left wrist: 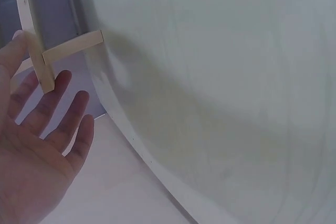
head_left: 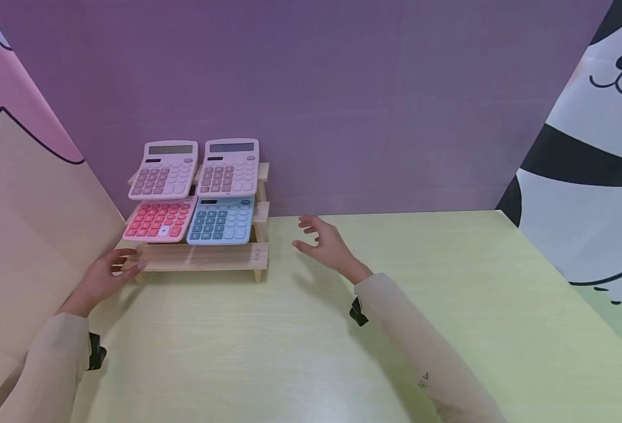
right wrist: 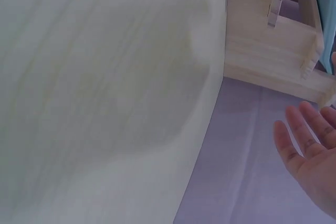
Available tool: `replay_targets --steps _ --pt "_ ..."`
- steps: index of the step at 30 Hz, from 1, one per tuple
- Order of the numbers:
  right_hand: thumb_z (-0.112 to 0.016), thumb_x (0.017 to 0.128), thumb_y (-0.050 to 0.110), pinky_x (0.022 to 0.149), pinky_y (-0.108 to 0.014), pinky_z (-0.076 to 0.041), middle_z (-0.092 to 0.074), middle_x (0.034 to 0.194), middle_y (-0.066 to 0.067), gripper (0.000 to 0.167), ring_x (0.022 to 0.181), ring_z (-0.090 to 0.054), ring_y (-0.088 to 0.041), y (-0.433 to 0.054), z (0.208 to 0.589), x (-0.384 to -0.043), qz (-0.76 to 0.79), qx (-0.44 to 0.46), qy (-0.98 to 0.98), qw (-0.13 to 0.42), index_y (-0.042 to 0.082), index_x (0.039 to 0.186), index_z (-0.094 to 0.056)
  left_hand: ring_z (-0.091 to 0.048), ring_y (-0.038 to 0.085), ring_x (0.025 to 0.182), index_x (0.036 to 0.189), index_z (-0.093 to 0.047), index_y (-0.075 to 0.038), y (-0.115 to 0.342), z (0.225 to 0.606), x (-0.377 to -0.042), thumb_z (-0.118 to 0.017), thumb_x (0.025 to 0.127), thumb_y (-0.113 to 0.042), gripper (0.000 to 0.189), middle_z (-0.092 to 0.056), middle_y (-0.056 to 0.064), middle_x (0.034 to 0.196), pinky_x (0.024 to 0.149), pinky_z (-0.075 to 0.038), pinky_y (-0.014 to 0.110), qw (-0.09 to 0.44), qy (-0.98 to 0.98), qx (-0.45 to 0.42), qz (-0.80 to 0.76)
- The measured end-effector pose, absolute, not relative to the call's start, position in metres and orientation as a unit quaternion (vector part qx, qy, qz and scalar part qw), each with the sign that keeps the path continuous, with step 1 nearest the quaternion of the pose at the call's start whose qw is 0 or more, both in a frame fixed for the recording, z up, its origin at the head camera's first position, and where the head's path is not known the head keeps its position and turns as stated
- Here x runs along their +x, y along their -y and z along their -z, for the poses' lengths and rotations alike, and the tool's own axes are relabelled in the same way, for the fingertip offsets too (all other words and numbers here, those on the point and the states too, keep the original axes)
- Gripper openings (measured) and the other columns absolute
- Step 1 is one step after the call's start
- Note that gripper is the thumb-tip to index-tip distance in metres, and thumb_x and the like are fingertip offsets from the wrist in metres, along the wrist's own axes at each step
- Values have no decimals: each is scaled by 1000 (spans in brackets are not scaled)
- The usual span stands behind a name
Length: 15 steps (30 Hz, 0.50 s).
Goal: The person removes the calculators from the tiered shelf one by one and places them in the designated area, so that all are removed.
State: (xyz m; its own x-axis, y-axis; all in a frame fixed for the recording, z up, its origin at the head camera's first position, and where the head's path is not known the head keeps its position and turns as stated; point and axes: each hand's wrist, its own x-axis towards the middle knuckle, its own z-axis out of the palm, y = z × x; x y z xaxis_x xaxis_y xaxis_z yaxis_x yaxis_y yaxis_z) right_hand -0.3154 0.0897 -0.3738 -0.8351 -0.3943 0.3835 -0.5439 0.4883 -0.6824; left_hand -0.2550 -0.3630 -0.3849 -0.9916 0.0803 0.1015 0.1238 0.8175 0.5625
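Note:
A three-step wooden rack (head_left: 199, 257) stands on the table at the back left. Two pale pink calculators (head_left: 165, 170) lean on its top step; below them are a pink calculator with red keys (head_left: 157, 222) and a blue calculator (head_left: 221, 222). My left hand (head_left: 104, 276) is at the left end of the lowest step, its relaxed fingers spread around the board end (left wrist: 47, 80) and the thumb tip right at the board's edge. To the right of the rack, my right hand (head_left: 326, 244) hovers apart from it, holding nothing, fingers loosely bent.
The light wood-patterned table (head_left: 395, 252) runs wide to the right and front. Behind the rack rises a purple wall (head_left: 374, 106). A patterned panel (head_left: 25, 223) stands close on the left, a panda-print panel (head_left: 585, 217) on the right.

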Motion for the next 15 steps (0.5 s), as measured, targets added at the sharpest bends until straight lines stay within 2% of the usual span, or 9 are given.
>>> replay_targets --steps 15 --pt "-66 84 19 88 -45 -49 -57 120 -13 50 109 -55 -32 -52 367 -322 -457 254 849 71 2 126 -45 -40 55 112 132 -34 7 365 385 -258 -49 93 -39 62 -35 36 131 92 -39 62 13 950 -42 308"
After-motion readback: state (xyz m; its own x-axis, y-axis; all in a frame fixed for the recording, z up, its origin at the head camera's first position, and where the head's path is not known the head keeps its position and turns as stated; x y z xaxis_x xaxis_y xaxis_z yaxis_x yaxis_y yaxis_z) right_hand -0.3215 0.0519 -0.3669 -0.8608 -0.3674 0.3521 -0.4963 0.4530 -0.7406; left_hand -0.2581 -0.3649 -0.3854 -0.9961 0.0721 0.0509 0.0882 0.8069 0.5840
